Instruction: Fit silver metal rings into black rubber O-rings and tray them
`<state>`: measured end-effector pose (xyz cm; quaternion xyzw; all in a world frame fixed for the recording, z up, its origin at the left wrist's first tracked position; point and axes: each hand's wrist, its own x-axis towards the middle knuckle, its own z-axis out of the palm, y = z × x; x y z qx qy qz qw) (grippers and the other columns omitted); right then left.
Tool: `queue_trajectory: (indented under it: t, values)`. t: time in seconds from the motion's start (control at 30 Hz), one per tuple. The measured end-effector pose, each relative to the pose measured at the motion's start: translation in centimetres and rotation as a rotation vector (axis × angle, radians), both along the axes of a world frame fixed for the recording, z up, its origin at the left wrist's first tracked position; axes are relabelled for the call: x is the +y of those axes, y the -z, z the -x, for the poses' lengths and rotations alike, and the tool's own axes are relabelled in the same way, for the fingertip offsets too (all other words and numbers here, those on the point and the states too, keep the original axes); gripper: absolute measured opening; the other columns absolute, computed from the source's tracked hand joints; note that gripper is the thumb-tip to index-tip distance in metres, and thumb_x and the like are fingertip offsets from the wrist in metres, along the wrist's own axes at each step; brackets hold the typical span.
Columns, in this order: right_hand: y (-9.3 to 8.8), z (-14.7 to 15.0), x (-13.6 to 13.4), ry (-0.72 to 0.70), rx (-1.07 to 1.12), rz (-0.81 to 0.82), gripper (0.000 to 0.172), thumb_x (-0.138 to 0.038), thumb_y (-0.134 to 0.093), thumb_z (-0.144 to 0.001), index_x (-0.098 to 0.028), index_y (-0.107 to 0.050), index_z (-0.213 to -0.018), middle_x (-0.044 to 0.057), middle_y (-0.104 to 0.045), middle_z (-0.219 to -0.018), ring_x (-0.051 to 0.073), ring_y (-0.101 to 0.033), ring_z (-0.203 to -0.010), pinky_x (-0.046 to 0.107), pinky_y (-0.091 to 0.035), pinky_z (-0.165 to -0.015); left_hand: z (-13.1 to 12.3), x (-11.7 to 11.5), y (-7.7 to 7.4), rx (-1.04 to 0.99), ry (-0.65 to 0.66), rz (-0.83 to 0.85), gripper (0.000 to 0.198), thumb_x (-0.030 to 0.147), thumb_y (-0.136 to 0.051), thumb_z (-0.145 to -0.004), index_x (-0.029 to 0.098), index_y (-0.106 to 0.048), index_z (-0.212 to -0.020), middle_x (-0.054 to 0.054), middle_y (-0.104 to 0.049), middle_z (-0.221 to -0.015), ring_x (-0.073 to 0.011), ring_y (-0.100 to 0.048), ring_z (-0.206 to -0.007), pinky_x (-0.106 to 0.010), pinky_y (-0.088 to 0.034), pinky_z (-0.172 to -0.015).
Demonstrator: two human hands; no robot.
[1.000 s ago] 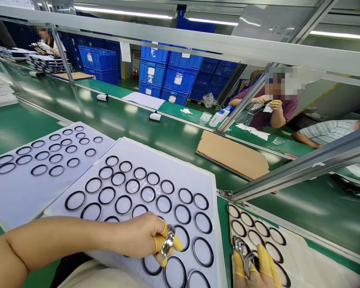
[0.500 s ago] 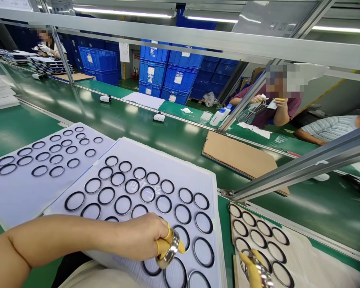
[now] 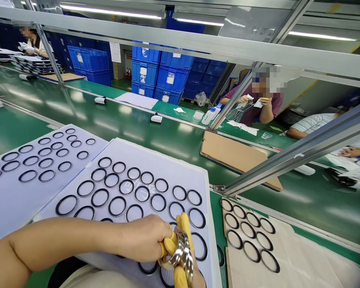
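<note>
My left hand [image 3: 142, 238] reaches in from the left, its yellow finger cots pinching a silver metal ring [image 3: 179, 252]. My right hand [image 3: 186, 240], also in yellow cots, comes up from the bottom edge and grips a second silver band pressed against the first; the two overlap, so their exact shape is partly hidden. Both hands sit over the near edge of a white sheet [image 3: 156, 168] laid out with black rubber O-rings [image 3: 117, 206]. Some O-rings are hidden beneath my hands.
A second white sheet of smaller O-rings [image 3: 15, 188] lies to the left, and a third sheet [image 3: 288, 248] lies to the right. Beyond is a green conveyor belt [image 3: 168, 136] with cardboard [image 3: 237, 158] on it. A metal rail [image 3: 297, 152] crosses above. A co-worker [image 3: 258, 100] sits across the line.
My right hand has moved left from above the right sheet to meet my left hand. The silver pieces now touch. The view has shifted slightly.
</note>
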<state>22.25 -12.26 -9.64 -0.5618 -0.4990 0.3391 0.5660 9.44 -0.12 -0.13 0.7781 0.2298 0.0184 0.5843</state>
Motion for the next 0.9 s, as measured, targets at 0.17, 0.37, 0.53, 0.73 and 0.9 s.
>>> queue_trajectory:
  t: [0.17, 0.37, 0.53, 0.73, 0.9]
  values:
    - [-0.7, -0.7, 0.7, -0.032, 0.027, -0.069, 0.055, -0.067, -0.055, -0.082, -0.023, -0.071, -0.112, 0.011, -0.077, -0.092, 0.030, -0.074, -0.081, 0.041, -0.062, -0.073, 0.2, 0.0, 0.3, 0.003, 0.036, -0.093, 0.018, 0.003, -0.053, -0.068, 0.018, -0.051, -0.058, 0.004, -0.056, -0.062, -0.0104, -0.051, -0.058, -0.018, -0.041, -0.059]
    - [-0.9, -1.8, 0.8, -0.026, 0.122, -0.027, 0.050, -0.060, -0.061, -0.083, -0.025, -0.071, -0.117, 0.010, -0.078, -0.082, 0.026, -0.074, -0.063, 0.037, -0.063, -0.056, 0.8, 0.1, 0.0, -0.085, 0.154, -0.094, 0.032, 0.032, -0.044, -0.095, 0.017, -0.055, -0.069, -0.001, -0.058, -0.067, -0.0122, -0.053, -0.062, -0.019, -0.043, -0.062]
    - [-2.6, -0.2, -0.1, -0.010, 0.102, -0.057, 0.036, -0.057, -0.066, -0.080, -0.031, -0.077, -0.103, 0.010, -0.074, -0.113, 0.032, -0.071, -0.102, 0.044, -0.059, -0.086, 1.1, 0.1, 0.3, -0.156, 0.104, -0.115, 0.023, 0.026, -0.053, -0.091, 0.016, -0.064, -0.074, -0.003, -0.063, -0.080, -0.0143, -0.057, -0.076, -0.021, -0.045, -0.073]
    - [-3.7, 0.5, 0.6, -0.010, 0.055, -0.129, 0.036, -0.060, -0.061, -0.082, -0.030, -0.080, -0.082, 0.011, -0.077, -0.105, 0.035, -0.064, -0.115, 0.058, -0.049, -0.097, 1.0, 0.0, -0.1, -0.134, -0.030, -0.059, 0.016, 0.021, -0.059, -0.088, 0.017, -0.074, -0.086, -0.004, -0.066, -0.095, -0.0148, -0.062, -0.086, -0.021, -0.049, -0.079]
    - [-3.5, 1.0, 0.8, -0.051, 0.214, -0.086, 0.033, -0.060, -0.065, -0.079, -0.031, -0.079, -0.084, 0.008, -0.078, -0.099, 0.034, -0.070, -0.104, 0.053, -0.054, -0.092, 1.4, 0.4, -1.3, -0.133, -0.033, -0.167, 0.023, 0.020, -0.053, -0.092, 0.019, -0.076, -0.093, -0.005, -0.067, -0.103, -0.0157, -0.063, -0.097, -0.022, -0.048, -0.088]
